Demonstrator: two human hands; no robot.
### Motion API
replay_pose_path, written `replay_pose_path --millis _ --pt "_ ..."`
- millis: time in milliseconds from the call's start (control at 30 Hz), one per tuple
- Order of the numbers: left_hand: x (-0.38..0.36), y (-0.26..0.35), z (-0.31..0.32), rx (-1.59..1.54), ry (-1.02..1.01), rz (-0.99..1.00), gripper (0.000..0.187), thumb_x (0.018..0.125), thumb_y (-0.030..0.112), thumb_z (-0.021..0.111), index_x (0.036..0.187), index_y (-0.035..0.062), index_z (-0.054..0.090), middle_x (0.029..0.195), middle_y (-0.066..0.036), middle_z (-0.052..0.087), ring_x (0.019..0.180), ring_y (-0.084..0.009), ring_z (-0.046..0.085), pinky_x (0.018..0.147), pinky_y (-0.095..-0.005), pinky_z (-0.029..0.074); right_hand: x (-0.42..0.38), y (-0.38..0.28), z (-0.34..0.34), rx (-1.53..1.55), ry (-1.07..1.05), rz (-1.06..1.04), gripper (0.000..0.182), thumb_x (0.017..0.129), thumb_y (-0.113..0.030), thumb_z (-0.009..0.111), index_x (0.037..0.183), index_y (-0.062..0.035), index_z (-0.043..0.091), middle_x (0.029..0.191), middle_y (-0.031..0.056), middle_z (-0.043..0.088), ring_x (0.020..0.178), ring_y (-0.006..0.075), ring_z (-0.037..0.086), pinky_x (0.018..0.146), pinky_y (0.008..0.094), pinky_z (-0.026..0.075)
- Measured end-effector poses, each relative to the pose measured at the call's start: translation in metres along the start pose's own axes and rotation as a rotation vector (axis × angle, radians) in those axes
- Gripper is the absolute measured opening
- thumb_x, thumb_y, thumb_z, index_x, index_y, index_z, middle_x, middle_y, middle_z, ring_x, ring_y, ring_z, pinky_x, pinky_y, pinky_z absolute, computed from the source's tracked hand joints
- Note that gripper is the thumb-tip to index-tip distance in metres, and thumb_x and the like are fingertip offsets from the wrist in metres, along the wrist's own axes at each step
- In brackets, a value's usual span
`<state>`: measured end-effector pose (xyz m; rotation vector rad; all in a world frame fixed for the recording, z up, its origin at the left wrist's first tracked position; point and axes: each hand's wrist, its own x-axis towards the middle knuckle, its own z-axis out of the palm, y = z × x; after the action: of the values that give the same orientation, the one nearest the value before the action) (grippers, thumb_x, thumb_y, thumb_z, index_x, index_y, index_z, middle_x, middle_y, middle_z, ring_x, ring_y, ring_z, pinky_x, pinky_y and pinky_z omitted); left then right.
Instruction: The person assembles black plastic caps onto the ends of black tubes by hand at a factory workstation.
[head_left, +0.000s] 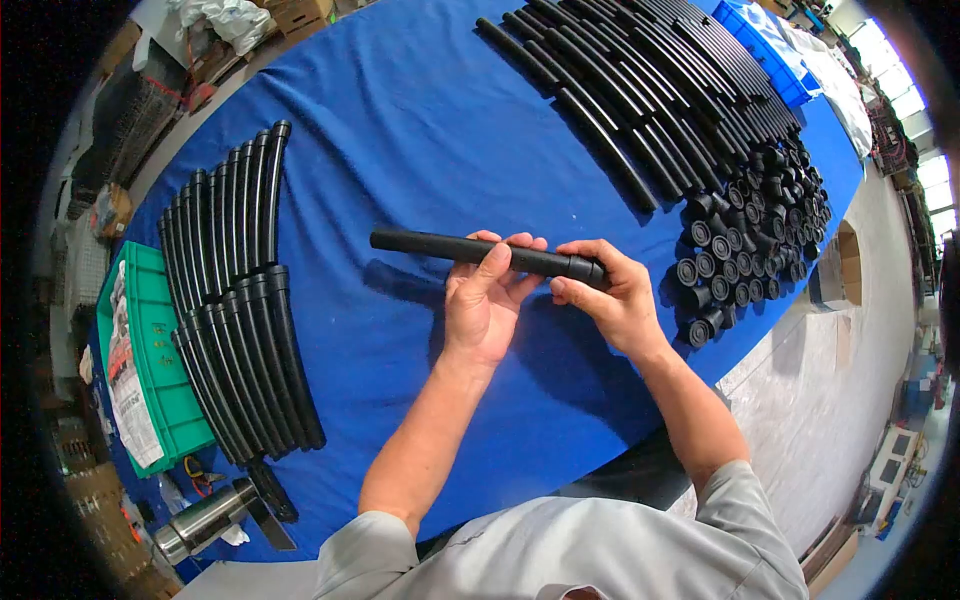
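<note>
Tube [425,243] is up over the tbl, approx mid-cloth, held in both hands. L hand [482,312] grips it nr the middle, palm up, thumb & fingertips on it; R hand [622,305] pinches the R end, thumb & fingers at the cap [590,271].

Surface: blue cloth [400,150], wrinkled, w/ dark shadows under hands & tube. L side: capped tubes [235,220] in 2 rows, side by side, thicker ends away from the person; just beside, a green bin [178,392] w/ printed paper [130,395]; steel mug [205,520] at near L corner. Far R: plain tubes [640,100] in a wide spread; loose caps [740,235] massed just beside, nr the R edge; blue bin [770,60] at far corner.

Room: pale floor [800,390] on R w/ a carton [849,262]; bright windows [890,70] upper R; plastic bag [228,20] & cartons upper L. Grey shirt [560,540] at bottom.
</note>
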<state>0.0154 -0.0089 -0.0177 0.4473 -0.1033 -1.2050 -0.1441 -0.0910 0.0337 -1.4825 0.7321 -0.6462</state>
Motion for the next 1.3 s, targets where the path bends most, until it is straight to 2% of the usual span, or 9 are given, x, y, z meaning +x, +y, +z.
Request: replay_pose_path --millis 300,600,667,733,800,833,1033,1167,1300 --pt "-0.004 0.002 0.011 0.06 0.074 0.019 0.014 0.096 0.01 0.07 0.108 0.012 0.062 0.11 -0.017 0.071 0.109 -0.0335 0.07 0.087 -0.0463 0.064 0.0 -0.001 -0.003 -0.189 -0.009 -0.068 0.032 0.088 -0.017 0.079 0.113 0.0001 0.068 0.085 0.0063 0.071 0.078 0.012 0.069 0.069 0.0283 0.053" --pt "-0.003 -0.002 0.005 0.04 0.013 0.013 0.018 0.098 0.013 0.069 0.115 0.0108 0.064 0.115 -0.017 0.072 0.114 -0.0353 0.068 0.093 -0.0484 0.061 -0.002 0.008 -0.001 -0.211 0.017 -0.106 0.033 0.087 -0.018 0.08 0.114 -0.0015 0.069 0.088 0.0069 0.07 0.079 0.0135 0.066 0.07 0.0292 0.052" --pt "-0.001 0.004 0.011 0.182 0.001 0.043 0.022 0.098 0.015 0.068 0.119 0.0102 0.062 0.119 -0.017 0.07 0.119 -0.0354 0.066 0.095 -0.0497 0.059 -0.002 0.006 -0.003 -0.262 0.052 -0.142 0.033 0.087 -0.017 0.08 0.114 -0.002 0.069 0.092 0.0087 0.07 0.083 0.0151 0.067 0.071 0.0303 0.052" --pt "0.0 0.013 0.025 0.25 0.066 0.068 0.03 0.099 0.012 0.067 0.124 0.0078 0.053 0.118 -0.019 0.068 0.119 -0.0356 0.065 0.088 -0.0504 0.062 -0.001 0.003 -0.005 -0.356 0.059 -0.317 0.034 0.085 -0.013 0.08 0.116 -0.0032 0.068 0.099 0.013 0.069 0.089 0.0236 0.069 0.073 0.0348 0.054" --pt "0.007 0.022 0.007 0.24 0.094 0.087 0.029 0.097 0.012 0.07 0.12 0.0085 0.054 0.116 -0.019 0.069 0.111 -0.0373 0.069 0.084 -0.049 0.064 0.003 0.007 -0.006 -0.477 0.049 -0.516 0.037 0.083 -0.009 0.079 0.118 -0.0039 0.066 0.102 0.0167 0.067 0.093 0.0334 0.068 0.076 0.0396 0.056" --pt "0.008 0.022 0.004 0.252 0.085 0.094 0.028 0.096 0.011 0.07 0.119 0.0091 0.054 0.115 -0.019 0.069 0.111 -0.0372 0.069 0.083 -0.0488 0.065 0.002 0.008 -0.004 -0.531 0.05 -0.504 0.039 0.081 -0.006 0.079 0.118 -0.0043 0.064 0.103 0.0178 0.066 0.092 0.0385 0.067 0.078 0.0419 0.056" --pt "0.006 0.021 0.004 0.295 0.041 0.124 0.022 0.097 0.007 0.066 0.117 0.0107 0.057 0.112 -0.018 0.071 0.11 -0.0362 0.07 0.084 -0.0484 0.065 0.002 -0.009 -0.012 -0.345 -0.092 -0.162 0.033 0.088 -0.019 0.075 0.113 -0.0002 0.064 0.092 0.0174 0.064 0.09 0.0373 0.066 0.076 0.0447 0.052" --pt "0.004 0.014 0.003 0.262 0.024 0.13 0.022 0.098 0.006 0.064 0.118 0.0098 0.056 0.112 -0.018 0.07 0.11 -0.0357 0.07 0.084 -0.047 0.066 0.003 0.015 -0.012 -0.435 -0.001 -0.465 0.033 0.092 -0.017 0.074 0.118 0.0001 0.064 0.094 0.017 0.064 0.083 0.0331 0.063 0.073 0.043 0.05" --pt "0.004 0.015 0.002 0.27 0.003 0.121 0.02 0.099 0.007 0.064 0.118 0.0086 0.057 0.114 -0.018 0.069 0.11 -0.0356 0.07 0.083 -0.0458 0.067 -0.002 0.011 -0.015 -0.454 -0.045 -0.407 0.034 0.09 -0.014 0.074 0.119 0.0002 0.063 0.095 0.0166 0.064 0.084 0.0341 0.063 0.072 0.0427 0.051"
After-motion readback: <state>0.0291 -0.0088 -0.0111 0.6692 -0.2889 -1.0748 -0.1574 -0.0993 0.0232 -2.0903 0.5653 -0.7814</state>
